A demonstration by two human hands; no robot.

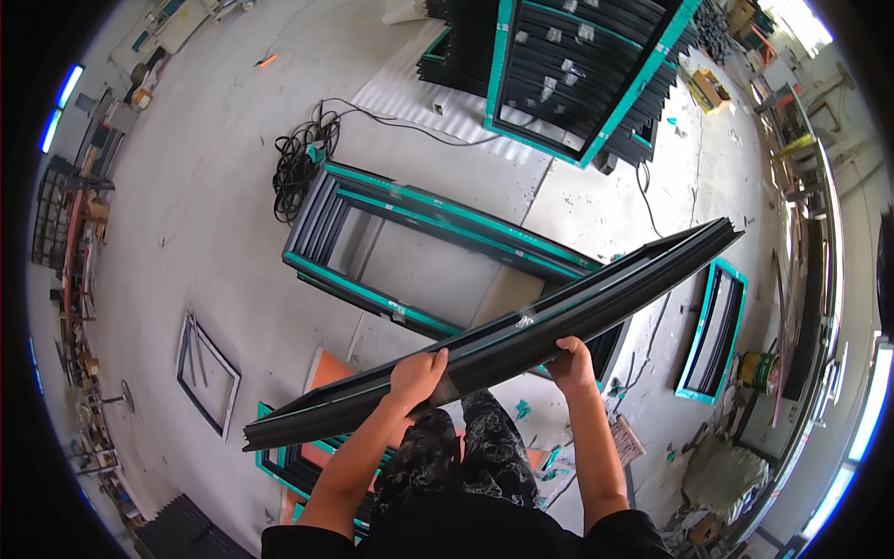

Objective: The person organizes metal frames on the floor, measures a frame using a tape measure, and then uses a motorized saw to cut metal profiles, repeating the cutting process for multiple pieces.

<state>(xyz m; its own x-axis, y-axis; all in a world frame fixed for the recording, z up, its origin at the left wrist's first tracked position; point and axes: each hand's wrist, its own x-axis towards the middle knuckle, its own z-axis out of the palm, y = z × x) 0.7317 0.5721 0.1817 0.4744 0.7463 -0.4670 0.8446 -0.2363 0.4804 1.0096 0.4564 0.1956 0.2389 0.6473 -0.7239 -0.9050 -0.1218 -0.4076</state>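
I hold a long black window frame [498, 361] tilted across my body, its left end low and its right end higher and farther away. I see it nearly edge-on. My left hand [418, 378] is closed on its near side, left of the middle. My right hand [570, 361] grips the same side farther right, thumb on top; its other fingers are mostly hidden beneath. Just beyond lies a stack of black frames [399, 310] edged with teal tape, partly covered by the held frame. Below its left end, more teal-taped frames [296, 473] lie near my legs.
A tall stack of teal-taped frames [496, 70] stands ahead on white sheeting. Coiled black cable [296, 177] lies left of the middle stack. A grey frame [228, 401] rests on the left floor, a teal-edged one [687, 377] at right. Tape scraps litter the floor.
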